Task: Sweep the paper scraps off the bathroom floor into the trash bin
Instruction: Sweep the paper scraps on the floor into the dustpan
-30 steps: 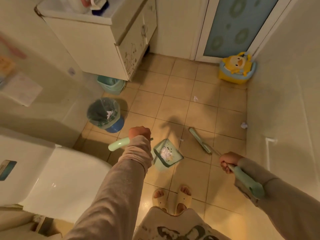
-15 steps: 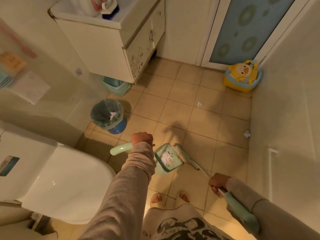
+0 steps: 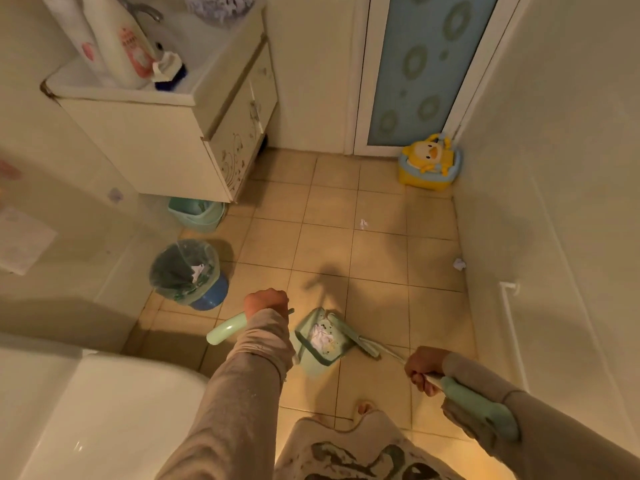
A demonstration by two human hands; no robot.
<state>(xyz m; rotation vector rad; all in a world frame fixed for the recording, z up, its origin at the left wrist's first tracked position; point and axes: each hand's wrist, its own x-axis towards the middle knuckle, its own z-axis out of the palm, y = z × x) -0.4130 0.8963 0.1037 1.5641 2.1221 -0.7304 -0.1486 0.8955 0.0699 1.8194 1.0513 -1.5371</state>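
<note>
My left hand (image 3: 266, 302) grips the pale green handle of a dustpan (image 3: 323, 341) that rests on the tiled floor with white paper scraps inside. My right hand (image 3: 423, 368) holds the green-handled broom (image 3: 478, 405), whose head (image 3: 363, 344) lies against the pan's right edge. A bag-lined blue trash bin (image 3: 188, 273) stands to the left, with some paper in it. One small scrap (image 3: 362, 223) lies mid-floor and a crumpled scrap (image 3: 459, 264) sits by the right wall.
A white toilet (image 3: 104, 410) fills the lower left. A vanity cabinet (image 3: 194, 140) with bottles hangs at the upper left, a green basin (image 3: 197, 213) under it. A yellow duck potty (image 3: 429, 162) stands by the glass door (image 3: 426, 64). My toes show below.
The broom head has swept left from the open floor up against the dustpan. My right hand has drawn back toward me. The dustpan has stayed in place.
</note>
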